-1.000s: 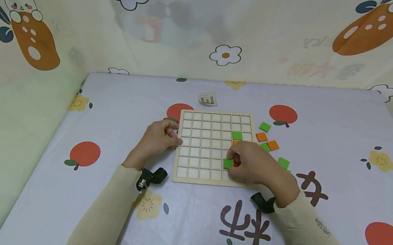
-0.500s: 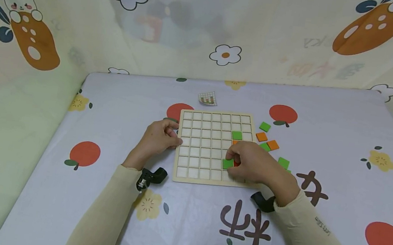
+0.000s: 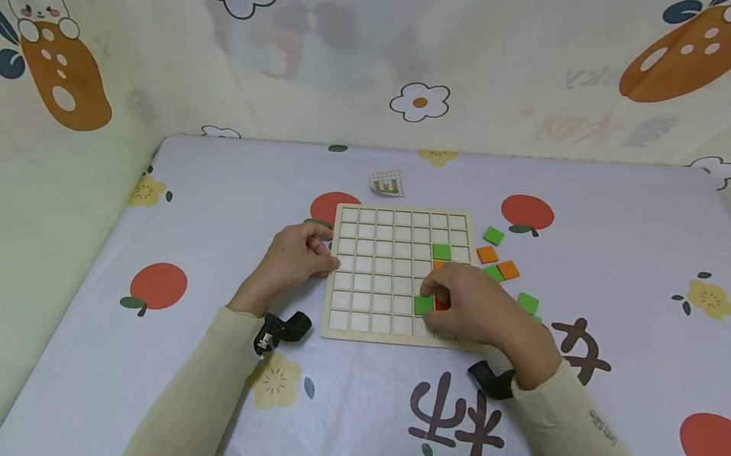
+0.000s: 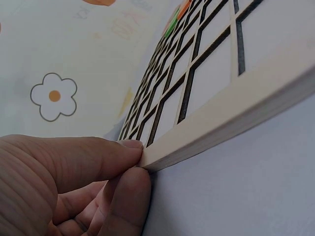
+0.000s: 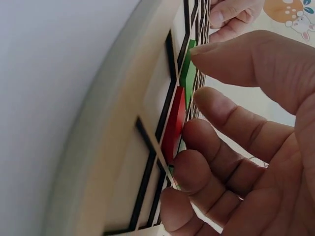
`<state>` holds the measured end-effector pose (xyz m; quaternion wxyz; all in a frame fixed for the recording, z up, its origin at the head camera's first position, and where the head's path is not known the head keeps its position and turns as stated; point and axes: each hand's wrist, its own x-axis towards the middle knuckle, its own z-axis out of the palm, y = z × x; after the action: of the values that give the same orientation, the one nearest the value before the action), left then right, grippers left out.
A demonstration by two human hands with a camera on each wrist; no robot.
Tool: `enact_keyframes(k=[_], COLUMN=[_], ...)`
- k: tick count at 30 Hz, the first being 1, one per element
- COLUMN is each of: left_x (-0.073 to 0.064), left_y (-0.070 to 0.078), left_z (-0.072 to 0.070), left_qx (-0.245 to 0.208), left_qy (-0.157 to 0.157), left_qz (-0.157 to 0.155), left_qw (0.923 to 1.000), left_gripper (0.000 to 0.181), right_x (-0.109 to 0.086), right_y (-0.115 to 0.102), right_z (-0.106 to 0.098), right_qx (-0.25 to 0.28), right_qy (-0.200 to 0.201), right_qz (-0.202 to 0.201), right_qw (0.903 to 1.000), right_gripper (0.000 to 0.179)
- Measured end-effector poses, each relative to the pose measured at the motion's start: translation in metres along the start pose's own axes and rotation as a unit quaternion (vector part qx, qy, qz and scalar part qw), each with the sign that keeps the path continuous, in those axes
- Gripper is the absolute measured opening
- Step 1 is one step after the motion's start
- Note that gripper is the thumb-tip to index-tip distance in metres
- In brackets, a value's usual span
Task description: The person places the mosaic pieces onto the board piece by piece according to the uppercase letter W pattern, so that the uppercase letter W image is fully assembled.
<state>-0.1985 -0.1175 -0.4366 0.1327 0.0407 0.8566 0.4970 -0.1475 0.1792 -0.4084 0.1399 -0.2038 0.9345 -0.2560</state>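
Note:
A wooden grid board (image 3: 378,339) lies flat on the table. My left hand (image 3: 288,258) pinches its left edge; in the left wrist view the thumb rests at the top of the rim (image 4: 221,120) and a finger sits below. Over the board's right part, my right hand (image 3: 476,304) holds a green square tile (image 3: 423,306) between thumb and index finger, at a cell in the lower rows. Beside that tile is a red tile (image 5: 174,125), partly covered by the hand in the head view. Farther up are another green tile (image 3: 442,252) and an orange tile (image 3: 438,265).
Right of the board lie loose tiles: green ones (image 3: 493,235) and orange ones (image 3: 487,254), some partly behind the right hand. A small curled paper with a printed grid pattern (image 3: 387,183) lies beyond the board. The tablecloth (image 3: 339,425) carries fruit and flower prints.
The green tile in my right fingers has shifted slightly left and now lies more squarely over its cell. My left hand stays at the board's edge.

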Motion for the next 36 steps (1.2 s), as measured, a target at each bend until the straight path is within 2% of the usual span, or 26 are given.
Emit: enact_keyframes(k=[7, 18, 26, 36], left_x=[0.0, 0.0, 0.001, 0.001], left_y=[0.0, 0.001, 0.0, -0.001], left_z=[0.0, 0.0, 0.0, 0.001], left_qx=[-0.002, -0.005, -0.009, -0.01], left_qy=[0.0, 0.001, -0.001, 0.002], left_qz=[-0.003, -0.005, -0.007, -0.009], left_qw=[1.0, 1.0, 0.9999, 0.9999], left_gripper=[0.046, 0.047, 0.047, 0.046], right_x=[-0.006, -0.012, -0.024, -0.027], right_y=[0.002, 0.002, 0.015, 0.034], right_z=[0.003, 0.003, -0.005, -0.021], right_qx=[0.012, -0.002, 0.035, 0.038], right_qy=[0.032, 0.077, 0.119, 0.137], right_qz=[-0.005, -0.005, -0.017, 0.023], right_qw=[0.9994, 0.997, 0.9921, 0.9896], right_gripper=[0.024, 0.032, 0.047, 0.057])
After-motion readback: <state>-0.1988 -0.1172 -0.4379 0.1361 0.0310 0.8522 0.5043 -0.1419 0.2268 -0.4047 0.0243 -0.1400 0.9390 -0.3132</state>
